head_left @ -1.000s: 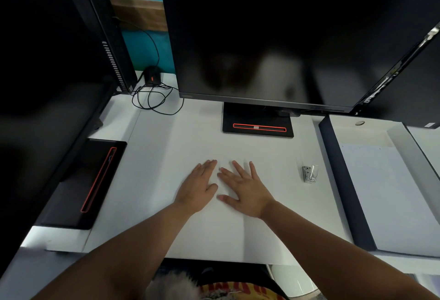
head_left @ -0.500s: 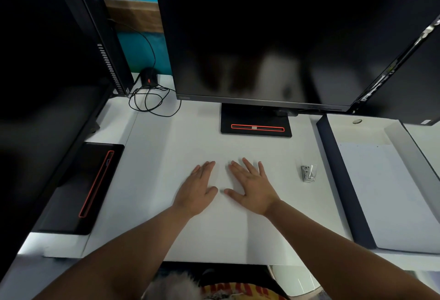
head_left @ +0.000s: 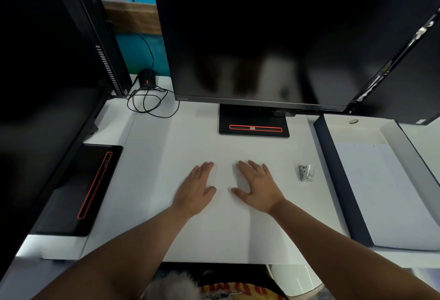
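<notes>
My left hand (head_left: 196, 187) lies flat, palm down, on a large white sheet (head_left: 214, 235) that covers the desk. My right hand (head_left: 258, 185) lies flat beside it, fingers straight, a small gap between the two thumbs. Neither hand holds anything. A small clear bag with a metal part (head_left: 306, 172) sits on the sheet to the right of my right hand, untouched.
A dark monitor (head_left: 273, 37) stands behind the hands on a black base with a red stripe (head_left: 254, 125). A second black base (head_left: 81, 187) is at the left, below another dark screen. Coiled black cable (head_left: 147, 102) lies at back left. An open white box with a navy edge (head_left: 381, 187) sits at the right.
My hands have drawn apart sideways on the sheet: the right hand slid to the right, away from the left. The view has shifted slightly.
</notes>
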Motion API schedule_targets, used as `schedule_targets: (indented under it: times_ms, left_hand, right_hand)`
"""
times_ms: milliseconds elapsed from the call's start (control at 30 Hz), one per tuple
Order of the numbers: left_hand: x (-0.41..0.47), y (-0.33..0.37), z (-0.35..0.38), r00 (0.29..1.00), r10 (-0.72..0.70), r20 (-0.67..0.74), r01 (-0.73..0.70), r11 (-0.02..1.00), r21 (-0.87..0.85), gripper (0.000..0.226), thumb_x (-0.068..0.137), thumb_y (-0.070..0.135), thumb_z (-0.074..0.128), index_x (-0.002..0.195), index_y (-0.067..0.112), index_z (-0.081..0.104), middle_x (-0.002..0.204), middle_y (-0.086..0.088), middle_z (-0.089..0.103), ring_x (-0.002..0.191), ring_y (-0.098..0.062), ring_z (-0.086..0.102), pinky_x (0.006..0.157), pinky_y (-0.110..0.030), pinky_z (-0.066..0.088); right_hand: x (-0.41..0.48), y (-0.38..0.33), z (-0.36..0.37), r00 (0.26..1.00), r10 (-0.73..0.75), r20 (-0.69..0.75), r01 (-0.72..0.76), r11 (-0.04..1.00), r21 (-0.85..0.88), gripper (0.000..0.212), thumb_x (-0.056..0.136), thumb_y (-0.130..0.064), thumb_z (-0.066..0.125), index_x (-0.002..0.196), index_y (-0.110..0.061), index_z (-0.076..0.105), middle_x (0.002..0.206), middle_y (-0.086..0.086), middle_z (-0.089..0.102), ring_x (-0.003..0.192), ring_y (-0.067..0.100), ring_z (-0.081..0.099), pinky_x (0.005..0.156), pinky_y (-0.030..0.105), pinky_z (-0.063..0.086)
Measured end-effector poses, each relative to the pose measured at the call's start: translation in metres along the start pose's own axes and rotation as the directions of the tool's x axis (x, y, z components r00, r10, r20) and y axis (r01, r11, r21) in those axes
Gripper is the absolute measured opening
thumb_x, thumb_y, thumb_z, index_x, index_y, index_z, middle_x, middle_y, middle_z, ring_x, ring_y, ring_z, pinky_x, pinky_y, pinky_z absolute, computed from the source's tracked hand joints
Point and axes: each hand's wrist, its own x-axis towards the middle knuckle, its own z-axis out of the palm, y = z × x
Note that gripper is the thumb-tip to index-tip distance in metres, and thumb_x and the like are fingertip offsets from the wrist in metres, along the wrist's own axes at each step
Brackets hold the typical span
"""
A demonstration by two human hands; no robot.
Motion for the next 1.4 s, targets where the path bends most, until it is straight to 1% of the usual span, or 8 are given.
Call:
schedule_targets:
  times_ms: [233, 367, 467, 800, 967, 1100, 1167, 1400]
  left_hand:
    - [-0.001, 0.002, -0.002, 0.998, 0.032, -0.051, -0.034, 0.999, -0.026, 0.060, 0.095, 0.020, 0.043, 0.151, 0.016, 0.020, 0.159, -0.001, 0.020, 0.147, -0.019, 0.014, 0.117, -0.022, 0.006]
    - [-0.002, 0.003, -0.002, 0.995, 0.059, -0.084, -0.062, 0.998, -0.029, 0.059, 0.096, 0.018, 0.043, 0.150, 0.014, 0.022, 0.158, -0.003, 0.021, 0.147, -0.017, 0.014, 0.113, -0.017, -0.001]
    - [-0.003, 0.004, -0.001, 0.991, 0.077, -0.107, -0.081, 0.996, -0.028, 0.057, 0.096, 0.017, 0.042, 0.150, 0.013, 0.023, 0.158, -0.003, 0.022, 0.146, -0.016, 0.015, 0.110, -0.014, -0.004]
    - [-0.003, 0.004, 0.001, 0.988, 0.100, -0.122, -0.106, 0.993, -0.043, 0.054, 0.094, 0.012, 0.046, 0.146, 0.009, 0.033, 0.154, -0.007, 0.032, 0.145, -0.018, 0.022, 0.113, -0.015, -0.001]
    - [-0.001, 0.004, 0.001, 0.990, 0.076, -0.120, -0.087, 0.992, -0.091, 0.051, 0.095, 0.012, 0.045, 0.145, 0.012, 0.035, 0.153, -0.005, 0.033, 0.144, -0.018, 0.023, 0.115, -0.018, 0.006]
    - [0.001, 0.006, 0.004, 0.991, 0.007, -0.137, -0.037, 0.975, -0.219, 0.046, 0.096, 0.011, 0.046, 0.141, 0.014, 0.041, 0.149, -0.004, 0.039, 0.140, -0.017, 0.031, 0.112, -0.019, 0.018]
    - [0.002, 0.010, 0.006, 0.992, 0.000, -0.129, -0.032, 0.968, -0.249, 0.044, 0.096, 0.011, 0.045, 0.140, 0.014, 0.043, 0.147, -0.002, 0.042, 0.138, -0.016, 0.035, 0.110, -0.017, 0.020]
    - [0.010, 0.031, 0.013, 0.981, -0.117, -0.152, 0.025, 0.864, -0.503, 0.032, 0.095, 0.010, 0.048, 0.125, 0.016, 0.058, 0.116, 0.001, 0.065, 0.109, -0.015, 0.058, 0.099, -0.027, 0.045]
  right_hand:
    - [-0.006, 0.003, -0.009, 0.999, 0.034, -0.037, -0.025, 0.975, 0.221, 0.048, 0.086, -0.008, 0.054, 0.133, -0.013, 0.054, 0.138, 0.003, 0.054, 0.131, 0.021, 0.044, 0.105, 0.014, 0.024]
    - [-0.012, 0.015, -0.013, 0.960, 0.237, -0.149, -0.206, 0.959, 0.197, 0.034, 0.083, -0.003, 0.052, 0.114, -0.006, 0.064, 0.109, 0.010, 0.065, 0.104, 0.029, 0.056, 0.085, 0.030, 0.046]
    - [-0.014, 0.018, -0.009, 0.936, 0.322, -0.144, -0.296, 0.938, 0.179, 0.007, 0.079, -0.005, 0.053, 0.079, -0.003, 0.059, 0.077, 0.009, 0.056, 0.075, 0.029, 0.052, 0.061, 0.032, 0.039]
    - [-0.006, -0.006, -0.005, 0.950, 0.295, -0.105, -0.248, 0.913, 0.324, 0.012, 0.090, -0.016, 0.055, 0.094, -0.008, 0.062, 0.088, 0.005, 0.064, 0.079, 0.021, 0.056, 0.068, 0.027, 0.042]
    - [-0.009, -0.003, -0.001, 0.943, 0.324, -0.079, -0.285, 0.905, 0.317, 0.038, 0.083, -0.030, 0.069, 0.114, -0.009, 0.062, 0.101, 0.006, 0.059, 0.091, 0.020, 0.052, 0.075, 0.020, 0.033]
    - [-0.005, -0.014, -0.003, 0.947, 0.301, -0.110, -0.257, 0.919, 0.299, 0.013, 0.083, -0.019, 0.064, 0.071, -0.018, 0.061, 0.075, 0.001, 0.049, 0.076, 0.021, 0.046, 0.066, 0.024, 0.031]
    - [-0.003, -0.015, -0.002, 0.947, 0.295, -0.127, -0.247, 0.922, 0.298, 0.039, 0.084, -0.012, 0.058, 0.052, -0.023, 0.038, 0.065, -0.004, 0.040, 0.068, 0.018, 0.041, 0.059, 0.025, 0.028]
    - [0.000, -0.016, 0.003, 0.943, 0.304, -0.136, -0.260, 0.926, 0.273, 0.017, 0.091, -0.009, 0.050, 0.083, -0.006, 0.065, 0.083, 0.003, 0.057, 0.076, 0.017, 0.049, 0.064, 0.024, 0.032]
